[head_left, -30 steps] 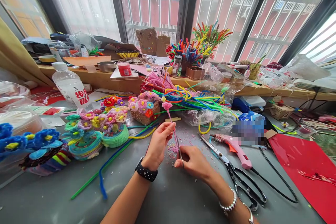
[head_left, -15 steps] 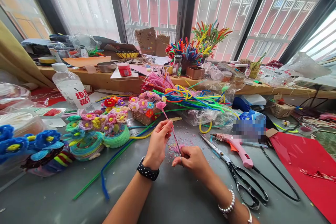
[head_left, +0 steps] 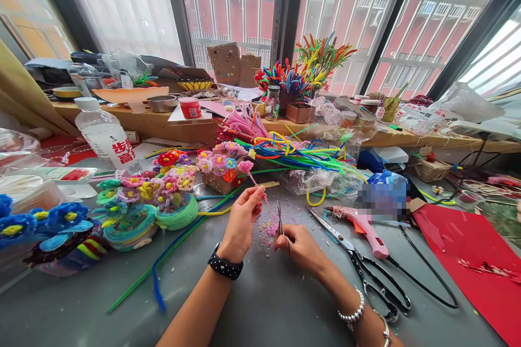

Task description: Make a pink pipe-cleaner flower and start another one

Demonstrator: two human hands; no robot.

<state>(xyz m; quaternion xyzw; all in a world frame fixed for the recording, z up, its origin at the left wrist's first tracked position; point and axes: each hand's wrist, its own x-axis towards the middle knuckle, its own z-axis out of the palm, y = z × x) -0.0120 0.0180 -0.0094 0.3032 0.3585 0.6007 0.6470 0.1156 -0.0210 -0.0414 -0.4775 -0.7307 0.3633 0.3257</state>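
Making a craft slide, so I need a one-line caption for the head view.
The left hand holds a pink flower, the right hand small scissors, with scattered trimmings between them.

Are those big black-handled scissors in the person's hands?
No, the black-handled scissors lie on the table beside the pink glue gun; the right hand holds a smaller pair.

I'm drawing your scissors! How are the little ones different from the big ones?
The small scissors are in the right hand; the large scissors lie on the table. The small scissors have short blades; the large scissors have long ones. Both have metal blades.
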